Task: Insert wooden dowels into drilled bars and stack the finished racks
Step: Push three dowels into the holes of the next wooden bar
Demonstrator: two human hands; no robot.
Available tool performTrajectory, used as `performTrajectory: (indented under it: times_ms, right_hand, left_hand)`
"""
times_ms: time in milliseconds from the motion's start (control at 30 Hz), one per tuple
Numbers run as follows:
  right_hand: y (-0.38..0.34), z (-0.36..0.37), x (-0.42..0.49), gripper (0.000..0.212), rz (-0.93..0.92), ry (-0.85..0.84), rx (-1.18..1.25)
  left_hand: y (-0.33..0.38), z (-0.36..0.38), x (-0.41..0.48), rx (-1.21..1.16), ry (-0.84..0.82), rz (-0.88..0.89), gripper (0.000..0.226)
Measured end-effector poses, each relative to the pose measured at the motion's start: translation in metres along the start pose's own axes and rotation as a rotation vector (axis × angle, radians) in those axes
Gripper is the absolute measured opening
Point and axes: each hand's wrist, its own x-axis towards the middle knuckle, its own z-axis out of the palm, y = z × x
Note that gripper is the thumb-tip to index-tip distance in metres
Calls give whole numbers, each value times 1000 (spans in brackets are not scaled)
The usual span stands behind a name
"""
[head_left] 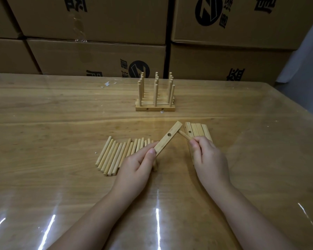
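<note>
My left hand (135, 166) pinches the near end of a drilled wooden bar (168, 138), which slants up and away to the right with one hole showing. My right hand (209, 157) grips a short dowel (184, 135) whose tip points toward the bar's far half. Several loose dowels (116, 156) lie in a row on the table left of my left hand. A bundle of drilled bars (197, 131) lies just behind my right hand, partly hidden by it. Farther back stands a stack of finished racks (155, 103) with upright dowels.
The wooden table (61, 114) is covered with a clear glossy sheet that reflects light near the front edge. Stacked cardboard boxes (98, 56) form a wall along the table's far edge. Small white scraps (107, 84) lie at the back.
</note>
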Motion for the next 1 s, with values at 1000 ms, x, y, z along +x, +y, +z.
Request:
performTrajectory:
  times_ms: [1000]
  right_hand:
    - [5,-6,4,33,228,-118,376]
  left_hand:
    - [0,2,-6,95,36,44,34]
